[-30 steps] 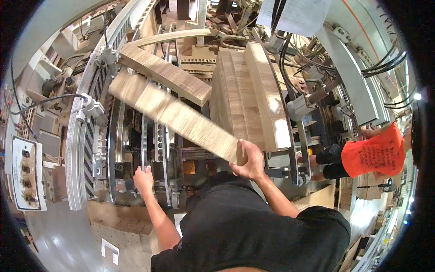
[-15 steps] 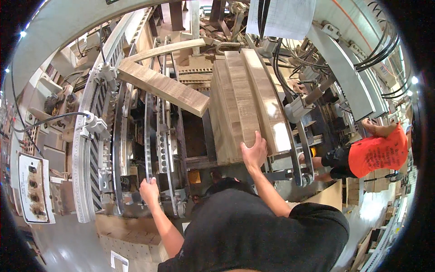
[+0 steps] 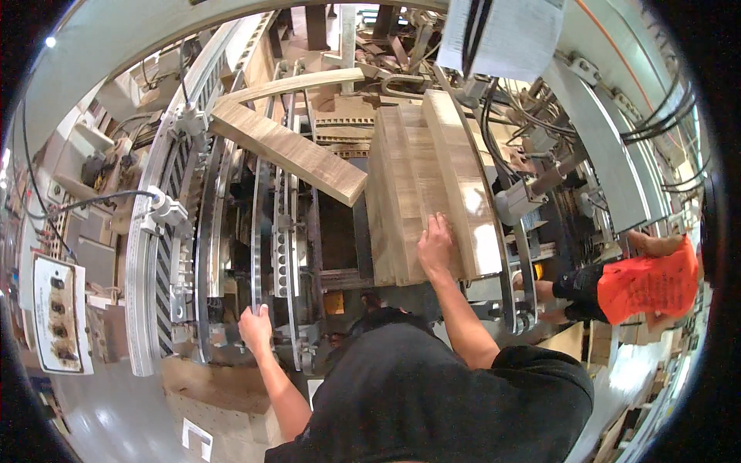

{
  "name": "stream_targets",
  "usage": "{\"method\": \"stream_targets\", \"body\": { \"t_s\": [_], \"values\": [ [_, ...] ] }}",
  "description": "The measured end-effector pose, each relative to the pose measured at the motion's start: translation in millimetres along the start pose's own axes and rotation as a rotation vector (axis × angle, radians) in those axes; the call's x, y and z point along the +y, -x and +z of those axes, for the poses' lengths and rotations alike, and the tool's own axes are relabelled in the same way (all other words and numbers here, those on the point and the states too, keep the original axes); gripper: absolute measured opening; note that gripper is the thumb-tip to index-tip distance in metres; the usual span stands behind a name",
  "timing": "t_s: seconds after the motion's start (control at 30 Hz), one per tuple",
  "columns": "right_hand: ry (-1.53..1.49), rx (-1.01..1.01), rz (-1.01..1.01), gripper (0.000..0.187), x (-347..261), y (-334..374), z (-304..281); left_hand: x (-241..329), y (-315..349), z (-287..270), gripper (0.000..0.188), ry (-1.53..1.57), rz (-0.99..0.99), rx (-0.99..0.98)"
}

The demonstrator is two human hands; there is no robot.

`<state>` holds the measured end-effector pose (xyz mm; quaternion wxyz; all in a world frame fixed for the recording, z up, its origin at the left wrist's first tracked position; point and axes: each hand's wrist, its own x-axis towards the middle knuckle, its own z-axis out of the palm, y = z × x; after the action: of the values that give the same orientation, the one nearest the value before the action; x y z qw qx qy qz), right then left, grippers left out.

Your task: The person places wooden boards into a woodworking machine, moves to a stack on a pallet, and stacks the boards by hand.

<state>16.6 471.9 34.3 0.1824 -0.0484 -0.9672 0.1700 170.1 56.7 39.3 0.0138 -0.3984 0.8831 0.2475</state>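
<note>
My right hand (image 3: pixel 436 243) rests on the near part of a stack of wood-grain boards (image 3: pixel 417 177), its fingers stretched out over the top. One board (image 3: pixel 461 185) along the stack's right side stands higher than those beside it. To the left, my left hand (image 3: pixel 255 328) is closed around the near end of a narrow metal rail (image 3: pixel 257 255). Another wood-grain board (image 3: pixel 289 150) lies slantwise across the rails, its near end close to the stack. Beyond it, a lighter strip (image 3: pixel 301 83) meets its far end at an angle.
Clamps with black cables line the left beam (image 3: pixel 143 309), and a pneumatic cylinder (image 3: pixel 521 197) stands right of the stack. A paper sheet (image 3: pixel 502 35) hangs at the top. At right is a person in an orange shirt (image 3: pixel 647 279). A control panel (image 3: pixel 58 316) is far left.
My right hand has slid slightly farther over the stack. The board beneath it now lies lower among its neighbours. My left hand stays on the rail; the whole view has shifted a little.
</note>
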Motion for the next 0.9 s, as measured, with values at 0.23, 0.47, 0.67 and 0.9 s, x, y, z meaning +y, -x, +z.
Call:
{"method": "stream_targets", "body": {
  "t_s": [0.23,0.47,0.67,0.9],
  "values": [
    [-0.127,-0.039,-0.109,0.054,-62,-54,-16,3,-1,-5,0.039,0.019,-0.068,-0.020],
    [-0.139,-0.243,-0.330,0.092,-182,-134,18,15,3,-13,0.037,0.021,-0.111,-0.043],
    [0.016,-0.467,-0.219,0.091,-184,-136,21,8,3,-6,0.040,0.025,-0.076,-0.030],
    [-0.166,-0.408,-0.221,0.084,-113,-31,-40,-1,5,-12,0.048,0.041,-0.087,-0.052]
  ]
}}
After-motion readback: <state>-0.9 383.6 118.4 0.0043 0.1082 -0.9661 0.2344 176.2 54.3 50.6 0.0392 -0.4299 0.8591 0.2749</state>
